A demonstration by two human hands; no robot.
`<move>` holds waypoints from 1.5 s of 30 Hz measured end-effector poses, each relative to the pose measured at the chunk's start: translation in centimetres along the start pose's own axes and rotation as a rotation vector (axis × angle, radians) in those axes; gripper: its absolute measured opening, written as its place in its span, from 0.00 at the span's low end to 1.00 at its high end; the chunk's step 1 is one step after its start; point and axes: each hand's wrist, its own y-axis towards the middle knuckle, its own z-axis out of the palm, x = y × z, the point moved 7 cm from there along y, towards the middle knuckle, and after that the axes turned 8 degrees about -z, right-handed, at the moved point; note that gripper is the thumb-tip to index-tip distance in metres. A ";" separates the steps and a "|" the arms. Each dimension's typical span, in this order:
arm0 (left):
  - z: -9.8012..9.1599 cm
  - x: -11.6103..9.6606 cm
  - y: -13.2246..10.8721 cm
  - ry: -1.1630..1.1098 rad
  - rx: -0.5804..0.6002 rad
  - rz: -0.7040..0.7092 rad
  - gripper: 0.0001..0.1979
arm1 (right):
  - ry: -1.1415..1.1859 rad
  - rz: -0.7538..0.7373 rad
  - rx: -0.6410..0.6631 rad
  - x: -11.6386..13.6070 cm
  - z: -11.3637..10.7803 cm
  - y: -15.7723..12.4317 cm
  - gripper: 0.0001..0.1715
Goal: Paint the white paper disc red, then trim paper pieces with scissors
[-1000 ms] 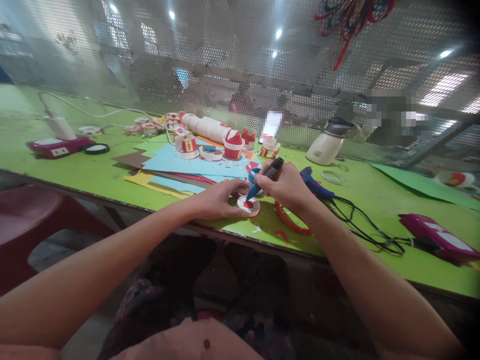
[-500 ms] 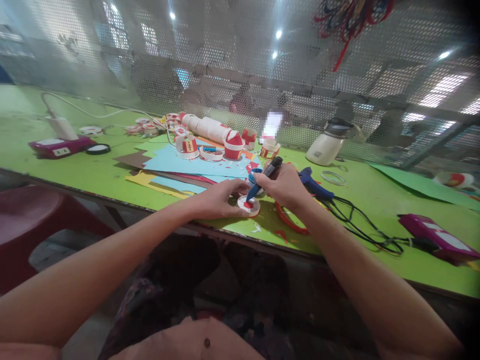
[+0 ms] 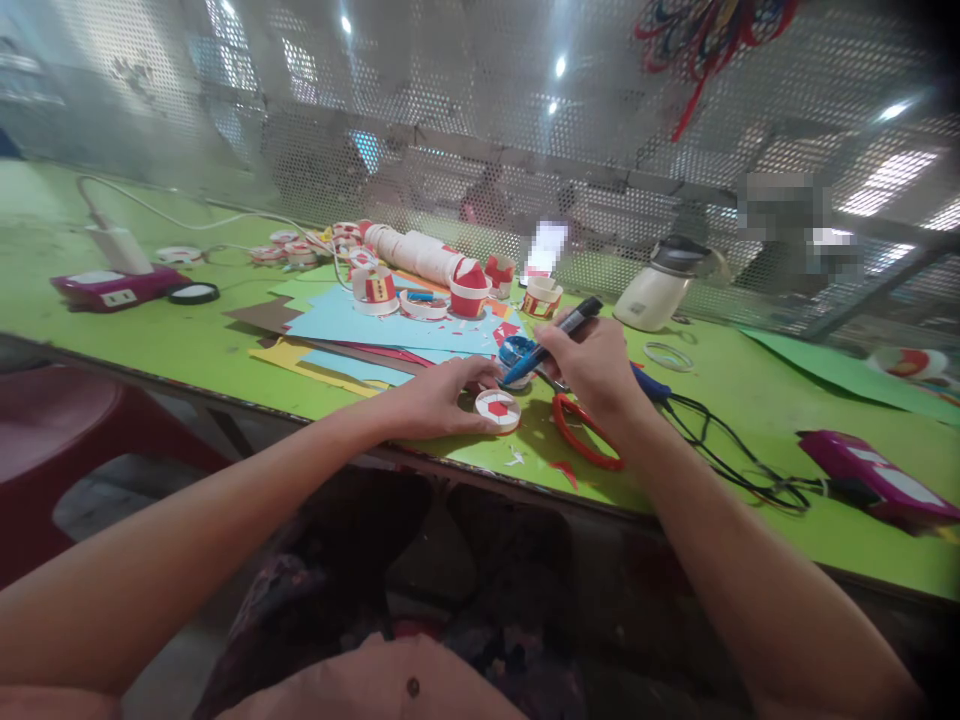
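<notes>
Head view: the left hand (image 3: 442,398) lies on the table (image 3: 187,350), fingers loosely curved and thumb reaching forward, holding the small white disc (image 3: 497,408) by its left side. The disc sits between the hands, just beyond the left thumb's tip, with a red patch at its middle and dark lines around it. The right hand (image 3: 596,365) is closed in a writing grip on a marker (image 3: 555,338), whose black end points up and away; its blue front end slants down toward the left fingers, near the disc's far rim. Whether that tip touches anything, I cannot tell.

Just past the marker's front end is a blue roll (image 3: 516,350). Below the right hand rests an orange loop (image 3: 564,425), with a red scrap (image 3: 566,473) nearer the table edge. Right of the right wrist, a blue tool (image 3: 651,385), partly hidden by the arm, trails a black cord (image 3: 701,440). Beyond the right hand stand a jug (image 3: 652,295) and a phone (image 3: 545,250). Beyond the left hand, sheets (image 3: 337,325) lie stacked, with a red-and-white cup (image 3: 470,290) and a row of white rings (image 3: 412,252) farther off.
</notes>
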 end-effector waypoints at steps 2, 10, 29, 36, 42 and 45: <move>0.0 0.0 0.0 -0.012 0.003 -0.002 0.32 | -0.001 -0.023 0.034 0.5 0.4 -0.1 0.12; 0.0 -0.1 0.0 -0.048 0.006 -0.029 0.36 | 0.022 -0.021 0.059 0.5 0.6 -0.2 0.10; 0.1 0.4 0.2 -0.150 0.047 -0.008 0.39 | -0.033 -0.002 0.241 1.1 1.8 -0.8 0.24; 0.1 0.0 0.0 -0.155 0.043 -0.004 0.37 | 0.009 0.034 0.288 1.2 2.1 -1.0 0.16; 0.1 -0.5 -0.1 -0.159 0.061 0.009 0.35 | -0.001 0.033 0.281 1.3 2.4 -1.2 0.13; 0.1 -0.7 -0.1 -0.162 0.066 0.015 0.34 | -0.037 0.008 0.289 1.3 2.5 -1.2 0.16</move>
